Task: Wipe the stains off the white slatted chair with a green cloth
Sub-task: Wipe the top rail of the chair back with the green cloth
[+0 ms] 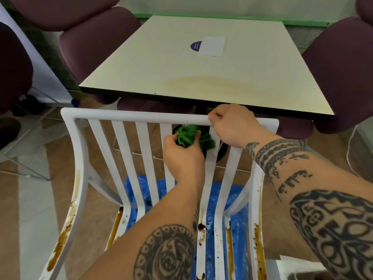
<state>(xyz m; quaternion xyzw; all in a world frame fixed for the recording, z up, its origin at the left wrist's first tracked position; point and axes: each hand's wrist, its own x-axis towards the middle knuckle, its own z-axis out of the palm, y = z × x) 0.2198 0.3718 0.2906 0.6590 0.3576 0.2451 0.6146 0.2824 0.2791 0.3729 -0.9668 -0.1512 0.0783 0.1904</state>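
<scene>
The white slatted chair (129,118) stands with its back toward me, its top rail running across the middle of the view. Brown stains streak the lower slats and side posts (258,247). My left hand (181,156) grips a bunched green cloth (188,136) against the upper part of a middle slat, just under the top rail. My right hand (232,124) grips the top rail toward its right end, fingers curled over it.
A cream square table (201,67) stands right behind the chair, with a yellowish smear and a white card on it. Purple padded chairs (96,39) surround it. Blue plastic sheeting (238,229) lies under the chair.
</scene>
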